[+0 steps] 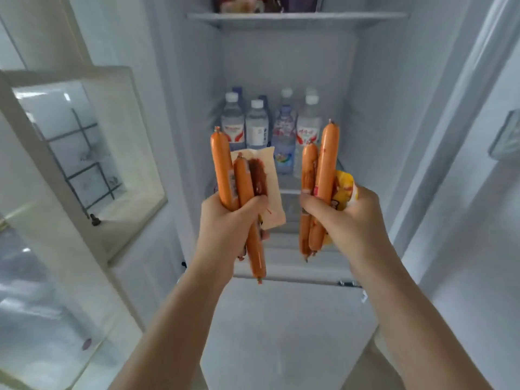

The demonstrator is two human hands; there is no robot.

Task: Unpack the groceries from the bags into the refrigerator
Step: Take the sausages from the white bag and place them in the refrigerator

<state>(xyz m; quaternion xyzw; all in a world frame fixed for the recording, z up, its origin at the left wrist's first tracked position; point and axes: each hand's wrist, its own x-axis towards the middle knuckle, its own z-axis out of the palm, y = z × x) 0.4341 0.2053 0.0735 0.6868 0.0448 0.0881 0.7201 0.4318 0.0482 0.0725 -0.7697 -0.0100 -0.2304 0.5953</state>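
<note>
From your head camera, you face the open white refrigerator [287, 66], both arms raised toward its interior. Your left hand [228, 223], at about 9 o'clock from picture centre, is clenched around two orange plastic-cased sausages [222, 167] and a pale flat vacuum pack with a dark red sausage inside [266, 178]; one orange sausage pokes out below your fist. Your right hand [346, 220], at about 3 o'clock, grips two more orange plastic-cased sausages [325, 170] together with a crumpled yellow snack packet [343, 190] pressed behind them. The two bundles are held upright, near each other but apart, in front of the fridge opening.

Past your hands, at 12 o'clock, clear plastic water bottles with white caps [257, 125] stand grouped on a fridge shelf [289, 190]. Higher up, an upper white shelf [295, 18] carries blurred packages. At 9 o'clock, the open fridge door's translucent bin [84, 153] shows.
</note>
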